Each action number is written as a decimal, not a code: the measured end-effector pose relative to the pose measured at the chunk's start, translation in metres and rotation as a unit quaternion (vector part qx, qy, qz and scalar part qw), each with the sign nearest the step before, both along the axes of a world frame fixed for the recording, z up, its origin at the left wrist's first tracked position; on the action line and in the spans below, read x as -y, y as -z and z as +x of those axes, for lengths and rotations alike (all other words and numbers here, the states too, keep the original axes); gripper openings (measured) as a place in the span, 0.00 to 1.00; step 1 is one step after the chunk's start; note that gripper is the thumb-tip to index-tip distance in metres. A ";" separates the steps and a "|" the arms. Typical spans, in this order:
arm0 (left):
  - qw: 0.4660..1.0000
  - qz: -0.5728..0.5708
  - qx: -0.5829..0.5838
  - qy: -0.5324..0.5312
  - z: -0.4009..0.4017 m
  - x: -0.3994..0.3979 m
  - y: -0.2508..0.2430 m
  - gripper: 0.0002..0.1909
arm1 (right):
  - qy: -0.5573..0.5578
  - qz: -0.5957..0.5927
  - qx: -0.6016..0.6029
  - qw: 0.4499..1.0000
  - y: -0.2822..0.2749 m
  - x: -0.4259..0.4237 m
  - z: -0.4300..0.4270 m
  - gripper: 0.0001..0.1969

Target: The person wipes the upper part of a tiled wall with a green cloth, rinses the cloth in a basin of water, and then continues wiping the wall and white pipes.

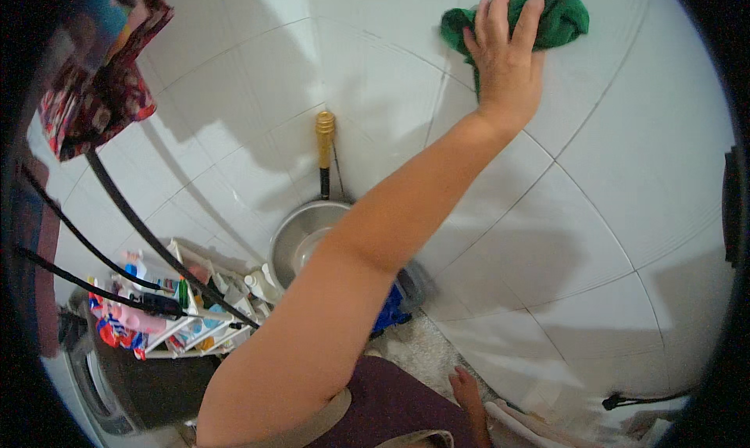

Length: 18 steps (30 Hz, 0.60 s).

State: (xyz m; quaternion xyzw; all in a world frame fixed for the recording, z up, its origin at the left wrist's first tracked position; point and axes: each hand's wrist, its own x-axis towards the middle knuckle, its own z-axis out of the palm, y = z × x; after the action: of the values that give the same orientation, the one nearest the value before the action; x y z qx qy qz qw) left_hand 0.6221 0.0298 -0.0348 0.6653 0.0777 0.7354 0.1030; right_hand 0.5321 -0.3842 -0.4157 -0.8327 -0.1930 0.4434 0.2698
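My left arm stretches up and across the view to a white tiled wall [592, 213]. My left hand [507, 55] presses a bunched green cloth [556, 17] against the tiles near the top right. Its fingers are spread over the cloth, and the thumb is hidden. Low in the view, beside my dark purple top [404, 401], my right hand [464, 386] hangs with a small gap between the digits that show. Nothing is seen in it. Below the left forearm, which covers part of it, sits a round metal basin [287, 237].
A gold-and-black handle [324, 149] stands in the corner behind the basin. On the left, a white rack [176, 336] holds several bottles and packets. Dark cables [135, 219] cross before it, below hanging patterned fabric [99, 114]. A blue object [389, 313] is half hidden by my arm.
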 end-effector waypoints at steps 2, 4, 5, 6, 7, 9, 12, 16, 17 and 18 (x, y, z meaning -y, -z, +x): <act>0.999 -0.017 0.009 -0.042 0.006 0.003 0.010 0.32 | -0.014 0.011 0.010 1.000 -0.001 -0.009 0.000 0.25; 0.993 0.023 -0.008 -0.119 0.012 0.022 0.053 0.31 | -0.028 0.119 0.052 0.991 0.015 -0.017 0.003 0.22; 0.993 0.048 -0.071 -0.081 0.008 0.033 0.084 0.28 | -0.032 0.115 0.048 0.992 0.017 -0.020 0.005 0.22; 0.990 0.082 -0.117 -0.016 0.000 0.041 0.116 0.27 | -0.064 0.101 0.042 0.992 0.018 -0.026 0.006 0.22; 0.982 0.097 -0.159 0.018 -0.008 0.043 0.147 0.27 | -0.098 0.087 0.036 0.991 0.020 -0.029 0.005 0.22; 0.967 0.101 -0.228 0.046 -0.039 0.035 0.189 0.30 | -0.136 0.078 0.046 0.987 0.031 -0.032 0.007 0.22; 0.907 0.019 -0.415 0.070 -0.085 0.017 0.235 0.32 | -0.159 0.071 0.047 0.984 0.054 -0.036 0.009 0.22; 0.813 -0.419 -0.379 0.142 -0.177 0.001 0.313 0.28 | -0.187 0.081 0.014 0.979 0.031 -0.073 -0.011 0.21; 0.727 -0.564 -0.326 0.216 -0.213 0.000 0.326 0.26 | -0.204 0.067 0.004 0.977 0.026 -0.078 -0.018 0.22; 0.673 -0.643 -0.237 0.279 -0.249 0.002 0.340 0.24 | -0.245 0.111 0.038 0.962 0.050 -0.075 -0.018 0.22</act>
State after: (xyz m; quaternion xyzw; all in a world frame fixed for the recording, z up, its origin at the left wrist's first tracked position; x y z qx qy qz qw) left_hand 0.3731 0.0282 -0.3745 0.5774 0.3635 0.2584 0.6838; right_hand 0.5137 -0.3092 -0.4658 -0.7412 -0.4490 0.4393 0.2366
